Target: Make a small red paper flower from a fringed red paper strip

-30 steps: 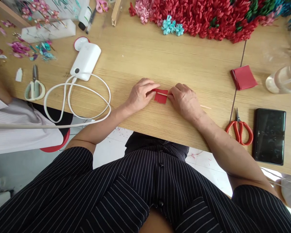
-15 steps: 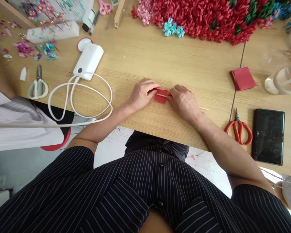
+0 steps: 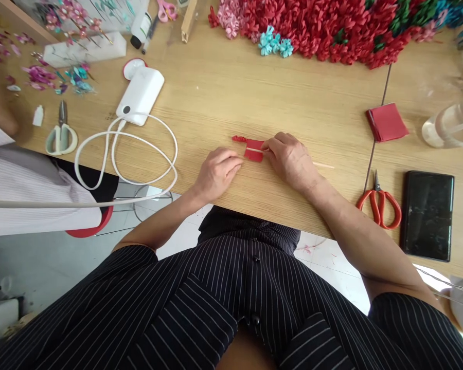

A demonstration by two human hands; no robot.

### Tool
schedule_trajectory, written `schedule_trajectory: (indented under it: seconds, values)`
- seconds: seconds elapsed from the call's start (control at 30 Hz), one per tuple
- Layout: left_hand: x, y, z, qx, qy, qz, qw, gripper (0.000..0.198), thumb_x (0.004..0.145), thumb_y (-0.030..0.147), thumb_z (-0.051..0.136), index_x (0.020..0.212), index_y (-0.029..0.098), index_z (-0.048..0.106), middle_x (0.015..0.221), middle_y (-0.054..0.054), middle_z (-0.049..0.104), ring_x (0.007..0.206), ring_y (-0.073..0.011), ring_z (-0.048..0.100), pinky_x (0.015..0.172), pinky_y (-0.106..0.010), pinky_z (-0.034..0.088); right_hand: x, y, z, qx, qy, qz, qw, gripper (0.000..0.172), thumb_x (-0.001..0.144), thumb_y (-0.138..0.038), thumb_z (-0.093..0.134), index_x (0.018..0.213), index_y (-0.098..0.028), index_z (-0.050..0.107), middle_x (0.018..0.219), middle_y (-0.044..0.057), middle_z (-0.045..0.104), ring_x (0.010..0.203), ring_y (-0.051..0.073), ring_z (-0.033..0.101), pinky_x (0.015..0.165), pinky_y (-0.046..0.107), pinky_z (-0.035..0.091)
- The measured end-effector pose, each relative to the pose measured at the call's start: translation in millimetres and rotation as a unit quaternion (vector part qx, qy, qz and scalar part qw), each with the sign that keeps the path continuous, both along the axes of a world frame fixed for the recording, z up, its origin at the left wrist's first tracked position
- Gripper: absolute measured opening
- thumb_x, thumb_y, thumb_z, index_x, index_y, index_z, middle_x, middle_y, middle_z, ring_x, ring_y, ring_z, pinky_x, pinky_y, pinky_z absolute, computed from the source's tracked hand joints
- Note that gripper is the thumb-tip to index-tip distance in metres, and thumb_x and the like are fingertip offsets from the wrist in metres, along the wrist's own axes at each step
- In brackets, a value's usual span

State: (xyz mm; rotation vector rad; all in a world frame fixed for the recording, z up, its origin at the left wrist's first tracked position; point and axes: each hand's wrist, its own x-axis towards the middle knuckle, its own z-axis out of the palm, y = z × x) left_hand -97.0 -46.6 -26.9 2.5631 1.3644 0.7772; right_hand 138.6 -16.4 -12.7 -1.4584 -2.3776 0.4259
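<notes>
A small red piece of cloth or paper (image 3: 253, 156) lies flat on the table, a curled red strip sticking out from its upper left corner. Across it runs a thin wooden stick (image 3: 324, 165), whose far end shows beyond my right wrist. My right hand (image 3: 291, 159) is closed on this stick at the red piece's right edge. My left hand (image 3: 219, 172) is at the lower left corner, thumb and fingers pinched together. Whether a bit of the red material is between its fingertips is too small to make out.
Red-handled scissors (image 3: 378, 205), a black tablet-like device (image 3: 427, 216) and a stack of red squares (image 3: 388, 123) are to the right. Red fabric flowers (image 3: 316, 31) line the back. A white power bank (image 3: 141, 95) with a looped cable lies left, beside another person's sleeve (image 3: 34, 190).
My left hand has moved down and left from the red piece's upper left corner, uncovering the curled strip there. My right hand keeps its hold on the stick, almost unmoved.
</notes>
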Motion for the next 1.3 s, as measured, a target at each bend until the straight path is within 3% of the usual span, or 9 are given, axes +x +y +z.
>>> schedule_trajectory:
  seconds: [0.5, 1.03, 1.3]
  values:
    - [10, -9, -11.2, 0.07, 0.007, 0.018, 0.997, 0.029, 0.11, 0.025, 0.049, 0.107, 0.019, 0.077, 0.102, -0.007, 0.076, 0.1, -0.0193, 0.07, 0.091, -0.036, 0.056, -2, -6, 1.7, -0.003, -0.004, 0.03, 1.0, 0.03, 0.104, -0.023, 0.046, 0.103, -0.021, 0.076, 0.107, 0.011, 0.069, 0.097, 0.024, 0.059, 0.08, 0.035, 0.047]
    - [11, -11, -10.7, 0.046, 0.024, 0.03, 0.998, 0.035, 0.112, 0.026, 0.04, 0.12, 0.019, 0.074, 0.103, -0.008, 0.074, 0.098, -0.0206, 0.067, 0.088, -0.037, 0.052, -3, -6, 2.1, -0.007, -0.027, 0.032, 0.999, 0.031, 0.106, -0.024, 0.045, 0.106, -0.022, 0.076, 0.11, 0.011, 0.07, 0.1, 0.024, 0.061, 0.082, 0.035, 0.047]
    - [18, -3, -2.4, 0.003, 0.037, 0.065, 0.997, 0.026, 0.104, 0.021, 0.052, 0.111, 0.02, 0.077, 0.099, -0.006, 0.073, 0.097, -0.022, 0.066, 0.089, -0.036, 0.057, -5, -7, 2.2, -0.012, -0.029, 0.02, 0.999, 0.03, 0.107, -0.025, 0.045, 0.105, -0.023, 0.075, 0.111, 0.011, 0.07, 0.101, 0.024, 0.063, 0.083, 0.035, 0.047]
